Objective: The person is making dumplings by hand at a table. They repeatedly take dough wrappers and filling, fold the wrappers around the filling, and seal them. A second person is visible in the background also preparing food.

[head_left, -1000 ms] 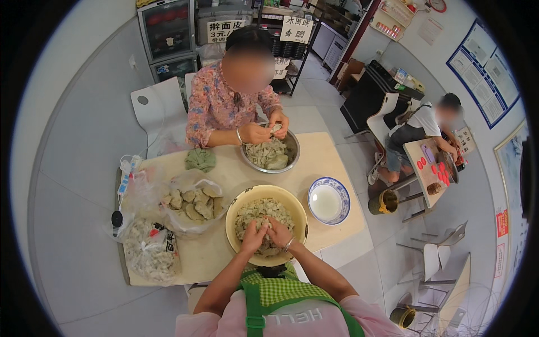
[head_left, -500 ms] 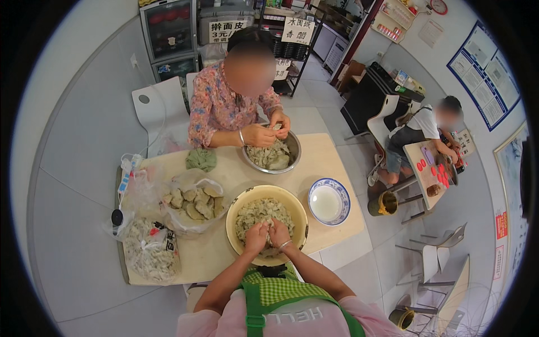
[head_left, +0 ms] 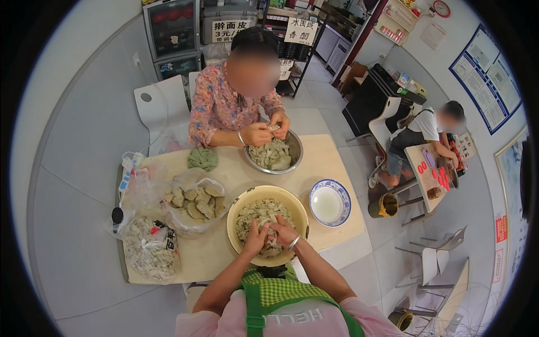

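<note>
Both my hands are low over a cream-yellow basin [head_left: 231, 224] filled with small torn pieces of pale flatbread [head_left: 255, 212]. My left hand [head_left: 256, 238] and my right hand [head_left: 284, 232], with a silver bracelet at its wrist, face each other with fingers curled around some bread bits. Exactly what lies between the fingers is partly hidden. Left of the basin, an open clear plastic bag [head_left: 193, 201] holds larger chunks of flatbread. A tied bag [head_left: 150, 253] of torn pieces sits at the table's near left corner.
Across the table [head_left: 331, 151], a seated person picks at bread over a steel bowl [head_left: 296, 150]. A blue-rimmed bowl [head_left: 346, 205] with whitish contents stands right of the basin. A green bundle [head_left: 202, 159] and a power strip [head_left: 127, 171] lie left. Another person works at a farther table [head_left: 418, 154].
My hands have spread from a tight pinch into a looser cupped pose, the right one turning and shifting slightly right. The person opposite keeps picking at bread.
</note>
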The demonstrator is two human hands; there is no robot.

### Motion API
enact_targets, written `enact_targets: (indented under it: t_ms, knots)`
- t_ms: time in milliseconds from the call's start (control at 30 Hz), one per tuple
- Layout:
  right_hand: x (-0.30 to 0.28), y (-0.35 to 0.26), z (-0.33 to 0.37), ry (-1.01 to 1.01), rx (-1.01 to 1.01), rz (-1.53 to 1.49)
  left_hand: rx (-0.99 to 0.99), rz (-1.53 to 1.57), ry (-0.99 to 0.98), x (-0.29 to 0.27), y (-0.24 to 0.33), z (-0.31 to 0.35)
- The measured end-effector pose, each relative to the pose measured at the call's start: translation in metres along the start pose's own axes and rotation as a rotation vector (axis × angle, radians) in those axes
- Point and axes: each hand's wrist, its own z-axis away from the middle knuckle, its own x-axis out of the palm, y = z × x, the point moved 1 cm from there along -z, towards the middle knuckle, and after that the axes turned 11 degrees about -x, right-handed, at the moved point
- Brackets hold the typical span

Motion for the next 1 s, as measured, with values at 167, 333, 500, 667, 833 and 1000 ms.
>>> enact_targets:
  t_ms: [167, 333, 500, 667, 833, 1000]
  knots:
    - [0.023, -0.017, 0.013, 0.056, -0.035, 0.217, 0.098, -0.092, 0.14, -0.006, -0.007, -0.01]
    - [0.013, -0.012, 0.009, -0.013, -0.175, 0.535, 0.063, -0.125, 0.079, -0.007, 0.019, 0.004]
    - [-0.022, 0.02, -0.017, 0.107, -0.426, 0.556, -0.143, -0.23, -0.035, -0.011, 0.004, 0.0]
    - [0.015, -0.034, 0.016, -0.312, -0.373, 0.611, -0.222, 0.168, 0.091, -0.01, 0.008, -0.004]
    - [0.005, -0.025, 0.009, -0.405, -0.626, 1.019, -0.377, 0.046, -0.042, -0.014, 0.008, -0.002]
    - [0.009, -0.033, 0.009, -0.4, -0.677, 0.996, -0.331, 0.079, -0.107, -0.016, 0.004, 0.0]
